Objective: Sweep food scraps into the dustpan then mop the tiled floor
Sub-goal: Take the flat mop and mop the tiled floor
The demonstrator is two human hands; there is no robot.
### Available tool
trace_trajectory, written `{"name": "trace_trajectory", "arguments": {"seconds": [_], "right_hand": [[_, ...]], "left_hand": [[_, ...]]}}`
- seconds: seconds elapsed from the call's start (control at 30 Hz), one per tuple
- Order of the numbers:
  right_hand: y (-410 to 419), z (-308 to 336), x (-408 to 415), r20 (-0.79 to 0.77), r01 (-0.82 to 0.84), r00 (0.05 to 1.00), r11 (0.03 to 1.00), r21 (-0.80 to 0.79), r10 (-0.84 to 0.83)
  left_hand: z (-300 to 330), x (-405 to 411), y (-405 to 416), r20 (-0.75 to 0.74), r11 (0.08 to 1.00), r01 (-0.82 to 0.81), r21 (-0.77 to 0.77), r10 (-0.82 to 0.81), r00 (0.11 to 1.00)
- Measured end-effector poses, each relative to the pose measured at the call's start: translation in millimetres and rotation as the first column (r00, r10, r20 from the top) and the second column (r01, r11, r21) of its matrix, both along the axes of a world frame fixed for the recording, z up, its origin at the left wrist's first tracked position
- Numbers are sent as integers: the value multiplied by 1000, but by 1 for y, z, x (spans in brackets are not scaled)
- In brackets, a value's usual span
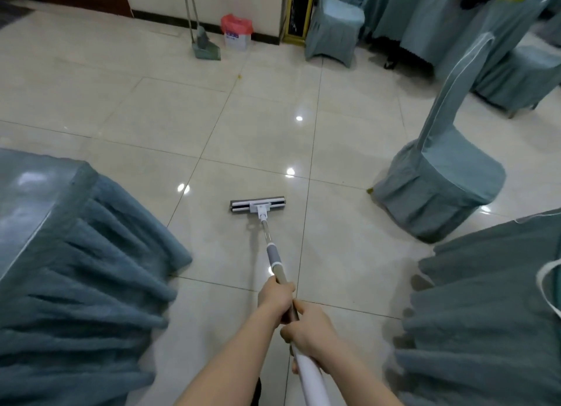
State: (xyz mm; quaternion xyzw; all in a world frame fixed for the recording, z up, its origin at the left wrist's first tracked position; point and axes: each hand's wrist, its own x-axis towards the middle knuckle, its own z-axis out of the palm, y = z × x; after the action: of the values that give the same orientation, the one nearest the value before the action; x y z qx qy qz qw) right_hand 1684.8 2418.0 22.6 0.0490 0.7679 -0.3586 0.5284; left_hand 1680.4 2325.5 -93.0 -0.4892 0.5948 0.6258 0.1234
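A flat mop with a grey and white head (257,205) lies on the glossy beige tiled floor (170,123) in the middle of the view. Its pole (272,254) runs back toward me. My left hand (275,298) grips the pole higher up, nearer the head. My right hand (306,329) grips it just behind, where the pole turns white. A green dustpan with a broom (206,46) stands far off against the back wall. A small yellow scrap (239,77) lies on the tiles in front of the dustpan.
A table with a teal pleated skirt (76,254) stands at my left, another (491,314) at my right. A covered chair (440,175) stands right of the mop, more covered chairs (334,23) at the back. A bin with a red bag (236,32) sits by the wall.
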Motion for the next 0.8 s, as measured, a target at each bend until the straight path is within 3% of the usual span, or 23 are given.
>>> {"name": "trace_trajectory", "arguments": {"seconds": [0.27, 0.8], "right_hand": [[-82, -33, -81, -74, -4, 997, 1000, 7, 5], [-409, -14, -446, -6, 25, 1000, 1000, 0, -25]], "left_hand": [[-24, -84, -81, -2, 998, -50, -42, 50, 999], [-14, -443, -411, 8, 999, -45, -17, 45, 999]]}}
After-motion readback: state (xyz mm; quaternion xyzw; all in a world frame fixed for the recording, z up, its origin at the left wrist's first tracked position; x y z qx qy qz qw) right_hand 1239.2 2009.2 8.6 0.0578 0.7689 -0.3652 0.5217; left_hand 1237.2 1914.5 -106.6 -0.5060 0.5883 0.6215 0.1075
